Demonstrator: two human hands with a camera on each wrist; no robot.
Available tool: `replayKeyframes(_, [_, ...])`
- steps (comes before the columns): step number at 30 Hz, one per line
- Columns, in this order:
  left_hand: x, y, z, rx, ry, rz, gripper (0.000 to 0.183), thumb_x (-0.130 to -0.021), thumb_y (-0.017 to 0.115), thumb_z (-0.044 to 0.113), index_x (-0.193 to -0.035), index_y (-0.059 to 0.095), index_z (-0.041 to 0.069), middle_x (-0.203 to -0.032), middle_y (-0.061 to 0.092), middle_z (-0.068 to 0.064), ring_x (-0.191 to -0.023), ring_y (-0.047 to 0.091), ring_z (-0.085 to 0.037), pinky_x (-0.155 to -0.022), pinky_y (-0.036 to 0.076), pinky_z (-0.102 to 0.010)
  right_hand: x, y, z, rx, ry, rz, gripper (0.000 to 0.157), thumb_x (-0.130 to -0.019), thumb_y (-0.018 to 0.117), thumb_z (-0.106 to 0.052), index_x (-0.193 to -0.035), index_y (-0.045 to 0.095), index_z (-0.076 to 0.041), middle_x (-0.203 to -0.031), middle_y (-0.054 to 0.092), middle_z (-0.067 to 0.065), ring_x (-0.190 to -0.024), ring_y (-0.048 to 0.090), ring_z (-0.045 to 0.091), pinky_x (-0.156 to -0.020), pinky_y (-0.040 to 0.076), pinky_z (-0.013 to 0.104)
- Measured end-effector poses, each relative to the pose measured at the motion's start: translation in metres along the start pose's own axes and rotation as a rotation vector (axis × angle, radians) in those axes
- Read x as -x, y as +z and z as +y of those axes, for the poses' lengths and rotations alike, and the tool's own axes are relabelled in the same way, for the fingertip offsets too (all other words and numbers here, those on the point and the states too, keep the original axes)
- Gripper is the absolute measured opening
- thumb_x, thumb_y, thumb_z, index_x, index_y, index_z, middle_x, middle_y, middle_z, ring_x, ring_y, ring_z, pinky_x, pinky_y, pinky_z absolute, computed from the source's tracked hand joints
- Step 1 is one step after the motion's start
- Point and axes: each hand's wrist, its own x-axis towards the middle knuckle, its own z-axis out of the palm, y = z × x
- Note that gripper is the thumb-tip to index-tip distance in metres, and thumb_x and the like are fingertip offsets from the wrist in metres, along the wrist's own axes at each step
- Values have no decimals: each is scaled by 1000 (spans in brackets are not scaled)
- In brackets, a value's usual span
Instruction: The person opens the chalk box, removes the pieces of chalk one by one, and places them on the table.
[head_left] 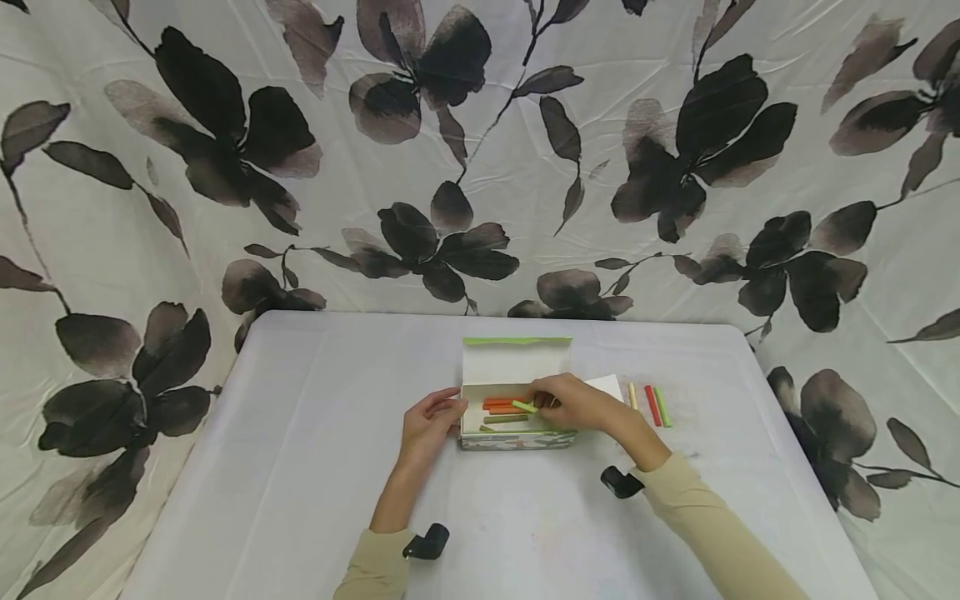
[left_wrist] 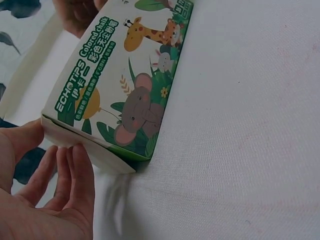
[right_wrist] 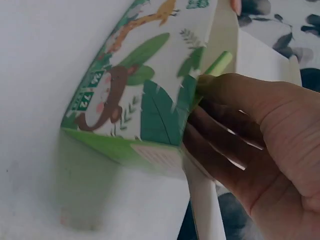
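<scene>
A person's right hand (head_left: 581, 403), its grip closed in a pinch on a light green chalk stick (head_left: 524, 407), works over an open chalk box (head_left: 517, 443) near the middle of the worktop's (head_left: 315, 433) far edge. The left hand (head_left: 429, 423), grip slack and fingers extended, touches the box's left end. Inside lie orange sticks (head_left: 501, 402) and an olive stick (head_left: 506, 419). A white piece (head_left: 607, 387), perhaps a flap, shows behind the right hand; cream (head_left: 633, 397), red (head_left: 652, 406) and green sticks (head_left: 662, 407) lie toward the worktop's far right corner.
</scene>
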Motion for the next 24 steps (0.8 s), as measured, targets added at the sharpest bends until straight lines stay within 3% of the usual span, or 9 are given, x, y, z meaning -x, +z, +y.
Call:
replayKeyframes(7, [-2,-1,-1,-18,-18,3,37,-93,79,16,-126,70,4,-108,70,-10,-88,68,-18,-70,57,-23,16,-18,6,-121,32,109,19,-93,74,1,-112,72,2,-98,71,6,-89,66,15,-80,59,29])
replayKeyframes(16, [-2,-1,-2,-20,-12,-4,39,-93,79,17,-127,69,2,-107,70,-11,-87,68,-19,-71,57,-24,39,-39,14,-193,98,233,22,-93,76,-7,-114,73,0,-102,72,6,-93,67,19,-87,58,35])
replayKeyframes(24, [-3,-1,-2,-7,-21,-11,40,-93,78,17,-129,68,2,-106,70,-9,-85,68,-16,-71,58,-25,60,-54,27,-253,157,305,27,-94,76,-11,-118,71,0,-107,72,10,-96,67,22,-84,57,29])
